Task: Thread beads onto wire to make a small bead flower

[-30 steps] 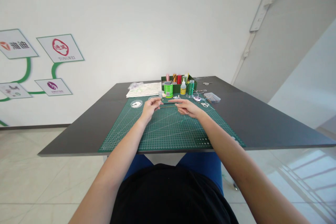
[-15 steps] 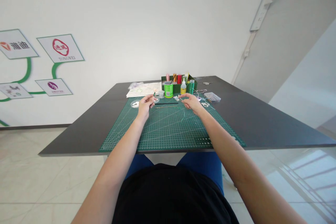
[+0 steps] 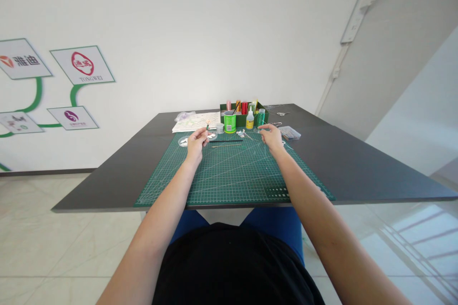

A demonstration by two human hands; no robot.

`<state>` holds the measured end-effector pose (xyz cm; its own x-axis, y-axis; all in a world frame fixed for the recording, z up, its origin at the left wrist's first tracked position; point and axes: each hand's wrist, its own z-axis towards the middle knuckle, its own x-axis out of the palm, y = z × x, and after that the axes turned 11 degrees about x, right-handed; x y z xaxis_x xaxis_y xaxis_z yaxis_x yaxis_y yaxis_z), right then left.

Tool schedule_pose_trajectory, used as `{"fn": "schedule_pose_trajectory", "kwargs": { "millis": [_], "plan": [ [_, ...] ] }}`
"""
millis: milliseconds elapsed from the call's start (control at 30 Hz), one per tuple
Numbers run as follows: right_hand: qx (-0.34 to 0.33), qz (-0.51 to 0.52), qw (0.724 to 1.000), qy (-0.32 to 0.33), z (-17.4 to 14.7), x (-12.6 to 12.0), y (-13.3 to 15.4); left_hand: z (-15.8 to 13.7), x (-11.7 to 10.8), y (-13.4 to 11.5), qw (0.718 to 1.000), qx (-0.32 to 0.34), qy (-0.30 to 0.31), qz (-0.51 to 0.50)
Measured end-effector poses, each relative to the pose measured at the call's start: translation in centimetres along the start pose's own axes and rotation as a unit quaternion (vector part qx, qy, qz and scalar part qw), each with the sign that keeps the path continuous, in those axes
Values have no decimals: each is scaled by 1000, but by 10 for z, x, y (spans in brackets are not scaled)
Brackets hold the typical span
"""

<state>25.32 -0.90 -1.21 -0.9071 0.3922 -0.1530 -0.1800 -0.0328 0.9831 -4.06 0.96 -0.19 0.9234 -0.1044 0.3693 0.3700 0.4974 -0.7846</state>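
Note:
My left hand [image 3: 196,145] is closed in a pinch above the mat's left side. Upright between its fingertips is a small slender piece with a green stem and a pinkish tip [image 3: 208,124]. My right hand [image 3: 272,139] hovers at the far right of the green cutting mat [image 3: 229,176], close to a green spool [image 3: 261,115]. Its thumb and forefinger are drawn together, and whatever they hold is too small to make out. Between the hands lie a small whitish cluster [image 3: 241,134], a dark rod [image 3: 226,141] and a thin metal tool [image 3: 226,146].
Behind the mat stand a bright green can [image 3: 230,122], a glue bottle [image 3: 250,119] and a green box [image 3: 268,116] holding coloured spools. White papers [image 3: 195,123] lie at the left, small round dishes [image 3: 183,142] near my left hand. A clear case [image 3: 289,133] and scissors [image 3: 282,114] are at the right.
My right hand has moved right, away from the whitish cluster, which now shows fully on the mat. My left hand has shifted slightly left, still holding the green-stemmed piece.

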Motion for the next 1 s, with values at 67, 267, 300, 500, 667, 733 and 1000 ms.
{"fn": "schedule_pose_trajectory", "kwargs": {
  "millis": [67, 267, 300, 500, 667, 733, 1000],
  "plan": [
    [6, -1, 996, -91, 1, -2, -1, 0, 0, 0, 1000, 2, -1, 6],
    [26, -22, 971, -237, 4, -12, 0, 2, -3, 0, 1000, 12, -20, 12],
    [29, -27, 967, -253, 5, -14, 0, 2, -4, 0, 999, 13, -26, 13],
    [76, -90, 961, -250, 8, -20, -3, 3, -4, 0, 998, 27, -26, 44],
    [-52, -116, 974, -186, -6, -4, 5, -5, 5, 0, 989, 50, 71, 123],
    [-103, -84, 987, -93, -17, 7, 10, -9, 9, 1, 981, 55, 123, 141],
    [-45, 25, 914, 403, -64, 52, 20, -21, 20, 8, 954, 67, 239, 166]
  ]
}}
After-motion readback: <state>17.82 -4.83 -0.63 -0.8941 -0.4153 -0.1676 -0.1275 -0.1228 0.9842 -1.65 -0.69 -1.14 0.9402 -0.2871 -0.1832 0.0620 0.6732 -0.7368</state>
